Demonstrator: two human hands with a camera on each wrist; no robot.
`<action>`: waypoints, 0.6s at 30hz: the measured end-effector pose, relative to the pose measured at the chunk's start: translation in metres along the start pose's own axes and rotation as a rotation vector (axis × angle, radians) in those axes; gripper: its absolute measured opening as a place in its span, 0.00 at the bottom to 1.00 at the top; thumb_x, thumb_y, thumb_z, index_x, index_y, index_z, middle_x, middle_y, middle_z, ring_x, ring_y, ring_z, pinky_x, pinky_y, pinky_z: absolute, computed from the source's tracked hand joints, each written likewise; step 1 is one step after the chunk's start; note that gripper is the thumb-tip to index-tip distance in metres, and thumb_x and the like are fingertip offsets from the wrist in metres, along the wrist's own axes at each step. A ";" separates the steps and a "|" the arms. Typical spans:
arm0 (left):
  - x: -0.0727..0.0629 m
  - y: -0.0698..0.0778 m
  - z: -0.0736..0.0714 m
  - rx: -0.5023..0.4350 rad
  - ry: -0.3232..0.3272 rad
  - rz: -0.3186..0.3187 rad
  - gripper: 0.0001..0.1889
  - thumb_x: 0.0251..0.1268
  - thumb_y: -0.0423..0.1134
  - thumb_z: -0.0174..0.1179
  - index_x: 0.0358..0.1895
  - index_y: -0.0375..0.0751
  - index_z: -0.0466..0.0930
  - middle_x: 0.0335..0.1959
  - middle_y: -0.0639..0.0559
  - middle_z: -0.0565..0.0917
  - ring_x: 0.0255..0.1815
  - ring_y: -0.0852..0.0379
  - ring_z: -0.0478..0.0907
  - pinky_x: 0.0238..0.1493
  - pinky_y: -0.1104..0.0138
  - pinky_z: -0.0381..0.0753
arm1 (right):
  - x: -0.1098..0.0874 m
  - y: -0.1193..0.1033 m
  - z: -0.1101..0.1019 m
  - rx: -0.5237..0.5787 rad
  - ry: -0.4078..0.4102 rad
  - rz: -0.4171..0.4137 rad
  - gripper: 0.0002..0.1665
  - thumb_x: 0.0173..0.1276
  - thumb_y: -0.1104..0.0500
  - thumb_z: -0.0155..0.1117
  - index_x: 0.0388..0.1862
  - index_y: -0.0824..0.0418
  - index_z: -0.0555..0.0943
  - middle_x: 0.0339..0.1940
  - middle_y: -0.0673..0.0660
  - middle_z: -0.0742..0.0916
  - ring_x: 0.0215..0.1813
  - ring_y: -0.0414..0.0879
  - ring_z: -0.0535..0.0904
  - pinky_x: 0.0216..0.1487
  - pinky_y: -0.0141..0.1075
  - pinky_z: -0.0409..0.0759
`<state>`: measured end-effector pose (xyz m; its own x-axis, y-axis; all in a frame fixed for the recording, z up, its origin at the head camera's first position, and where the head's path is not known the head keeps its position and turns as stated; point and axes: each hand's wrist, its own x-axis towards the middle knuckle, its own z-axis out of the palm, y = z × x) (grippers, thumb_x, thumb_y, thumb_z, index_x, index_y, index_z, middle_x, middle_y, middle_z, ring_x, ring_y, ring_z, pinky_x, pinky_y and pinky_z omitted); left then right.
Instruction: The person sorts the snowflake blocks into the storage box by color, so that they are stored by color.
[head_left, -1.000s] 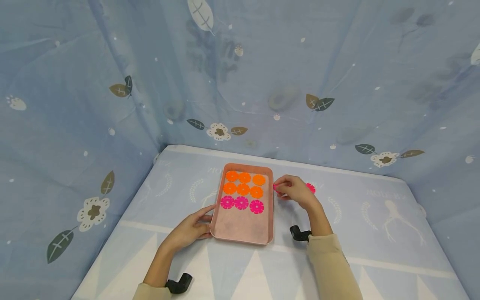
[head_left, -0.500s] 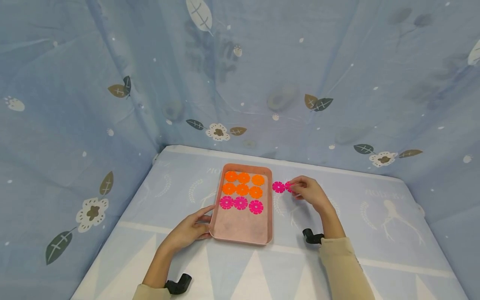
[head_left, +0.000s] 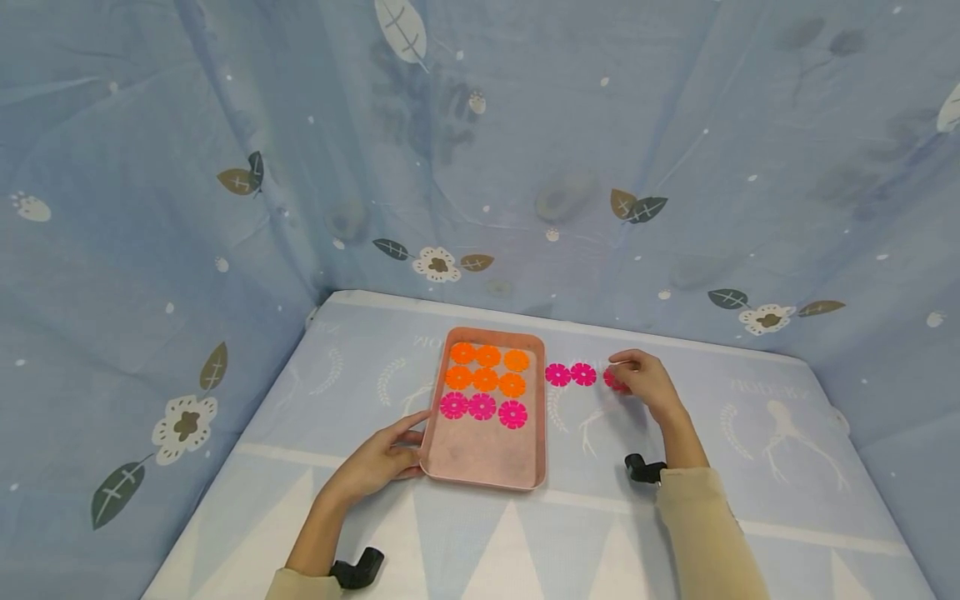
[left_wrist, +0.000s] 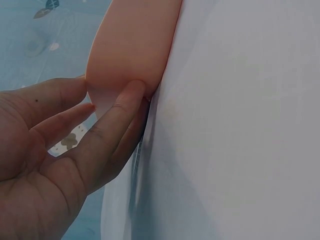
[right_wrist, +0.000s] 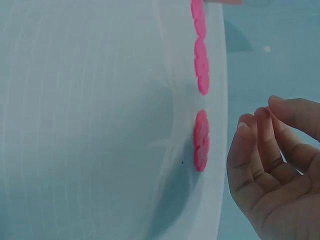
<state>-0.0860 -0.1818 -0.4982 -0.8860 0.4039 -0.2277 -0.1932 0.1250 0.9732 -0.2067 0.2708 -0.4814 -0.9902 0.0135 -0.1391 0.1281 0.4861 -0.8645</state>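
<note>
A pink rectangular tray (head_left: 480, 458) lies on the cloth, holding two rows of orange notched discs (head_left: 486, 378) and one row of three pink ones (head_left: 482, 406). My left hand (head_left: 378, 458) rests its fingers against the tray's near left corner; in the left wrist view the fingertips touch the outer wall (left_wrist: 132, 40). Right of the tray, three pink notched discs lie in a row, two close together (head_left: 557, 374) and the third (head_left: 611, 377) a little apart. My right hand (head_left: 651, 385) hovers over that third disc, fingers loosely bent and holding nothing in the right wrist view.
Pale blue patterned cloth (head_left: 750, 467) covers the table, with blue curtains (head_left: 480, 167) rising behind and at both sides. A black angled piece sits at each wrist, on the left (head_left: 358, 568) and the right (head_left: 643, 468).
My right hand has moved rightward along the row of pink discs, from beside the tray to the third one, uncovering the first two. The left hand and the tray stay put.
</note>
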 end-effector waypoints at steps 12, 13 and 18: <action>-0.001 0.002 0.001 0.004 0.001 -0.008 0.33 0.72 0.27 0.55 0.78 0.44 0.59 0.64 0.30 0.70 0.56 0.40 0.79 0.53 0.57 0.83 | 0.007 0.014 -0.009 -0.100 0.064 0.076 0.19 0.75 0.60 0.59 0.58 0.71 0.76 0.43 0.66 0.82 0.37 0.52 0.79 0.37 0.34 0.83; -0.001 0.002 0.001 0.004 0.000 -0.007 0.33 0.72 0.27 0.55 0.78 0.43 0.59 0.64 0.30 0.70 0.56 0.40 0.79 0.53 0.57 0.83 | 0.008 0.015 -0.009 -0.119 0.065 0.086 0.19 0.75 0.60 0.59 0.58 0.70 0.76 0.43 0.65 0.82 0.38 0.52 0.79 0.37 0.34 0.82; -0.001 0.002 0.001 0.004 -0.004 -0.003 0.32 0.73 0.26 0.54 0.78 0.43 0.59 0.64 0.30 0.70 0.55 0.40 0.79 0.53 0.57 0.83 | 0.010 0.018 -0.009 -0.178 0.055 0.125 0.20 0.73 0.59 0.60 0.59 0.69 0.76 0.46 0.65 0.82 0.42 0.53 0.79 0.38 0.34 0.80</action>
<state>-0.0852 -0.1812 -0.4958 -0.8837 0.4070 -0.2309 -0.1941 0.1301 0.9723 -0.2147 0.2875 -0.4942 -0.9695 0.1283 -0.2089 0.2426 0.6244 -0.7425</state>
